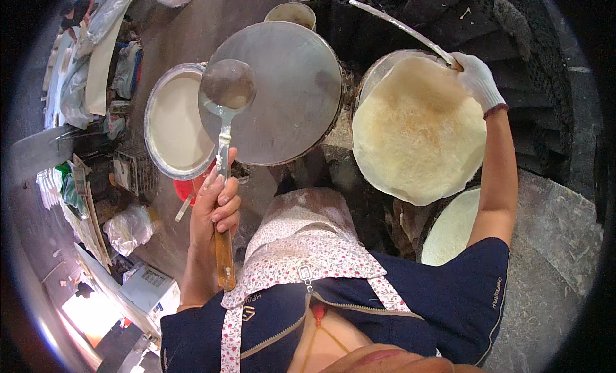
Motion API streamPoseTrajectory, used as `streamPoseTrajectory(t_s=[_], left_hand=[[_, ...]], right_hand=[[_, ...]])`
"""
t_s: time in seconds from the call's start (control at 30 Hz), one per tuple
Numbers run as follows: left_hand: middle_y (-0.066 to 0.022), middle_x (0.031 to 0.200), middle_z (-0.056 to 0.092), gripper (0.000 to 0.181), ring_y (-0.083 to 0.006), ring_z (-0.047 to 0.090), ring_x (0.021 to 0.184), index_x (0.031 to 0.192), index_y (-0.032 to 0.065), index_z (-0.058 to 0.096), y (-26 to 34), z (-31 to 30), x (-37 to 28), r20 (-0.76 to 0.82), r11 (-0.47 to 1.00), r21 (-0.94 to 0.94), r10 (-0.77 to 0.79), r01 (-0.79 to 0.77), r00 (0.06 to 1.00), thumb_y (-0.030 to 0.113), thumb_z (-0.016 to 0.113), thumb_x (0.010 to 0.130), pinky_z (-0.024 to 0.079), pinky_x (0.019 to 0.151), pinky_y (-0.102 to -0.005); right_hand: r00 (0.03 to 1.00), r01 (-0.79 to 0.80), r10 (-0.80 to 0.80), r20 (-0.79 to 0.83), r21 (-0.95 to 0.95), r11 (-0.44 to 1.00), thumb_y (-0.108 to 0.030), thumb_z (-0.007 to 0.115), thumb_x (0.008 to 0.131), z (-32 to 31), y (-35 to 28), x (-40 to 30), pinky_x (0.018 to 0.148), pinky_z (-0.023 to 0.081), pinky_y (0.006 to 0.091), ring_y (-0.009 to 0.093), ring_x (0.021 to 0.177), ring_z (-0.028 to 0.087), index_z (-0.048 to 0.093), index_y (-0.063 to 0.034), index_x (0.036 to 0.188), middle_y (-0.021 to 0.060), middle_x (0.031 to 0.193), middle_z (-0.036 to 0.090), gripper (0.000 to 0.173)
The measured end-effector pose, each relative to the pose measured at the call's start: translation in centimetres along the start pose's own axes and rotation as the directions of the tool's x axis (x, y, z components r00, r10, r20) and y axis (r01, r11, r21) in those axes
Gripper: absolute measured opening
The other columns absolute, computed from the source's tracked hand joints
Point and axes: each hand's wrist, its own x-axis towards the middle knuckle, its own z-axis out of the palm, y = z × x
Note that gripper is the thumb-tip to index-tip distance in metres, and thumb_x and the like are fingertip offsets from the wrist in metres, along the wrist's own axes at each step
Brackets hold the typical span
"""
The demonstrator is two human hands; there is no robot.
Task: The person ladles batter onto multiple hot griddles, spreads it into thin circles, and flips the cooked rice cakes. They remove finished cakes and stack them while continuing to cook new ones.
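Note:
My left hand [216, 204] grips the wooden handle of a metal ladle [228, 84]. The ladle's wet bowl is over the left edge of a bare round griddle [293, 94]. Left of that griddle stands a bucket of pale batter [175, 118], partly hidden by the griddle and ladle. My right hand [476, 79], in a white knit glove, holds a long, thin, batter-smeared scraper [399, 24]. The glove is also at the far right edge of a browned thin pancake [418, 132]. This pancake covers most of a second griddle [380, 74] and overhangs its near side.
A pale round sheet [455, 228] lies lower right, partly behind my right arm. Beneath the bucket is a red container [184, 190]. Two tubs [291, 14] stand beyond the bare griddle. Plastic bags [130, 228] and a white box [149, 291] are at the left.

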Motion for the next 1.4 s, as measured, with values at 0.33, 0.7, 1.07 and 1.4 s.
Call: streamPoseTrajectory(t_s=[0.33, 0.7, 1.07, 1.4], left_hand=[[0.0014, 0.085, 0.044, 0.054, 0.0006, 0.038, 0.055, 0.172, 0.0081, 0.027, 0.2, 0.0, 0.3, 0.022, 0.998, 0.035, -0.044, 0.043, 0.999, 0.017, 0.041, 0.12, 0.04, 0.042, -0.0156], [0.0018, 0.085, 0.044, 0.055, -0.0002, 0.038, 0.056, 0.172, 0.0086, 0.027, 1.8, -1.2, 0.6, 0.087, 0.993, 0.062, -0.105, 0.1, 0.991, 0.017, 0.042, 0.12, 0.04, 0.043, -0.0159], [0.0011, 0.087, 0.042, 0.057, 0.0013, 0.037, 0.053, 0.174, 0.008, 0.019, 5.2, -5.0, 3.9, 0.238, 0.949, 0.141, -0.309, 0.282, 0.921, 0.013, 0.039, 0.12, 0.04, 0.04, -0.0146], [0.0, 0.086, 0.043, 0.057, 0.0001, 0.04, 0.054, 0.174, 0.008, 0.017, 8.5, -5.4, 4.6, 0.25, 0.893, 0.276, -0.424, 0.356, 0.87, 0.016, 0.036, 0.121, 0.041, 0.04, -0.016]], right_hand=[[0.997, 0.038, -0.051, -0.052, -0.226, 0.973, -0.03, 0.075, 0.09, -2.2, -4.8, -3.6, 0.084, 0.057, 0.048, 0.038, 0.099, 0.072, 0.073, -0.0068, 0.095, 0.0138, 0.097, 0.071, 0.023], [0.95, 0.025, -0.113, -0.291, -0.288, 0.957, -0.024, 0.083, 0.088, -2.4, -9.1, -9.6, 0.086, 0.061, 0.0423, 0.03, 0.104, 0.074, 0.078, -0.015, 0.113, 0.0069, 0.109, 0.073, 0.027], [0.701, -0.406, 0.662, -0.267, 0.613, 0.677, -0.002, 0.075, 0.097, 10.2, -13.5, -25.1, 0.085, 0.056, 0.0298, 0.015, 0.096, 0.067, 0.062, -0.0121, 0.154, 0.0043, 0.111, 0.071, 0.059], [0.661, -0.456, 0.609, -0.437, 0.411, 0.79, -0.018, 0.094, 0.083, 23.1, -29.6, -29.5, 0.093, 0.058, 0.0391, 0.03, 0.11, 0.07, 0.067, -0.0231, 0.151, 0.0132, 0.123, 0.066, 0.073]])
